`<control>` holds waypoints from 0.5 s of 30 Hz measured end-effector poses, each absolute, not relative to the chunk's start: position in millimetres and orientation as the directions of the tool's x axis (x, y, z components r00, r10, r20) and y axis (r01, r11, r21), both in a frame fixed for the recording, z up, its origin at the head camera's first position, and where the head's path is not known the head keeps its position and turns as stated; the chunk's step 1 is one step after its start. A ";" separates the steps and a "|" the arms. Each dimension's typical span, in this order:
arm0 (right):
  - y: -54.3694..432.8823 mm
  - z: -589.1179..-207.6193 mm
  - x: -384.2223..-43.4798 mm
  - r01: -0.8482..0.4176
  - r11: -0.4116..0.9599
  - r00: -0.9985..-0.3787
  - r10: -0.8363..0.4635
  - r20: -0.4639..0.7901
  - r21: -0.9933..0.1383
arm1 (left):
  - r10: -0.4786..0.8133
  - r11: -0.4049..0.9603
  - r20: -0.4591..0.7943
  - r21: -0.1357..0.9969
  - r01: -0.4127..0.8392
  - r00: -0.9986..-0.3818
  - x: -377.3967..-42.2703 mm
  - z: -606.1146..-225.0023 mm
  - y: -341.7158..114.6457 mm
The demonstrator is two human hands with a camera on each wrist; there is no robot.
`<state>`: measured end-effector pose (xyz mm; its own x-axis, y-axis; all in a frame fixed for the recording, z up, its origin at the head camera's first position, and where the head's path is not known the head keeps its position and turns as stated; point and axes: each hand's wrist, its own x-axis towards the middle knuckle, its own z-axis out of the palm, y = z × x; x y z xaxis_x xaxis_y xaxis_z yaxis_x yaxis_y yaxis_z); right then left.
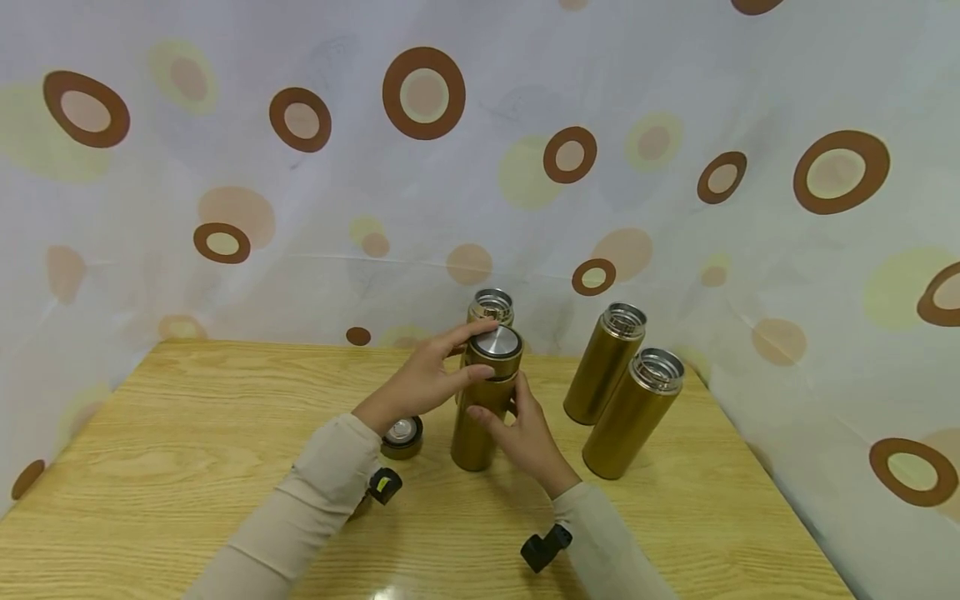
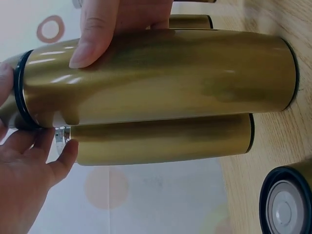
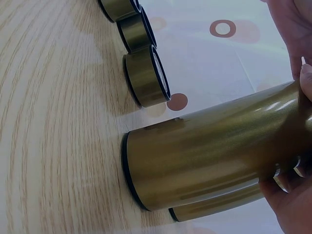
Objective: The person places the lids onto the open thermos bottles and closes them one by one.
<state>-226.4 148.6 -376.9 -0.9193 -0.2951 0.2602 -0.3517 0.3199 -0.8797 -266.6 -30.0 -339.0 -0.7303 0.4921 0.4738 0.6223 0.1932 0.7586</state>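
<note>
A gold thermos bottle (image 1: 474, 442) stands upright on the wooden table. Its gold lid (image 1: 497, 343), with a silver top and dark rim, sits on the mouth. My left hand (image 1: 429, 377) grips the lid, thumb on the near side and fingers around the far side. Lower down, my right hand (image 1: 531, 440) holds the bottle's upper body, its thumb across the front. The left wrist view shows the lid at the body's dark ring; whether it is fully tightened I cannot tell. Directly behind stands a second gold bottle (image 1: 491, 307), open at the mouth and partly hidden.
Two lidless gold bottles, one farther back (image 1: 603, 367) and one nearer (image 1: 633, 421), stand to the right. A loose lid (image 1: 402, 439) lies left of the held bottle. In the right wrist view, three lids (image 3: 146, 80) sit in a row. A patterned cloth (image 1: 480, 167) hangs behind the table.
</note>
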 end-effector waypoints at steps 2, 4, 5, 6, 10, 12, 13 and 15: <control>148.3 -376.3 -225.9 -0.347 0.319 -0.922 -0.290 0.258 -0.882 | 0.518 0.173 0.458 0.771 0.613 -0.723 -267.3 -338.3 -31.7; 147.8 -375.2 -225.4 -0.345 0.317 -0.923 -0.287 0.258 -0.883 | 0.536 0.161 0.451 0.775 0.611 -0.713 -267.5 -337.4 -32.6; 147.8 -374.9 -225.1 -0.348 0.318 -0.922 -0.287 0.260 -0.882 | 0.542 0.157 0.449 0.776 0.611 -0.710 -267.5 -337.1 -32.8; 148.0 -374.9 -225.0 -0.352 0.318 -0.921 -0.287 0.264 -0.880 | 0.546 0.157 0.446 0.777 0.609 -0.710 -267.5 -336.6 -33.1; 150.4 -389.7 -236.2 -0.346 0.322 -0.926 -0.270 0.265 -0.881 | 0.552 0.135 0.419 0.808 0.573 -0.721 -266.8 -335.1 -33.8; 152.2 -399.4 -242.3 -0.352 0.320 -0.925 -0.261 0.276 -0.880 | 0.526 0.134 0.412 0.824 0.550 -0.744 -264.8 -334.2 -33.0; 152.9 -404.0 -245.3 -0.354 0.318 -0.925 -0.257 0.279 -0.880 | 0.502 0.147 0.417 0.822 0.550 -0.758 -262.9 -333.3 -31.8; 153.3 -405.4 -245.5 -0.369 0.315 -0.920 -0.258 0.295 -0.874 | 0.438 0.196 0.447 0.799 0.568 -0.780 -257.9 -331.4 -27.3</control>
<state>-245.5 153.3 -405.4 -0.9199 -0.2579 0.2953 -0.3690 0.3150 -0.8744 -257.9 -27.3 -331.4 -0.7801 0.4380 0.4468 0.5679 0.1958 0.7995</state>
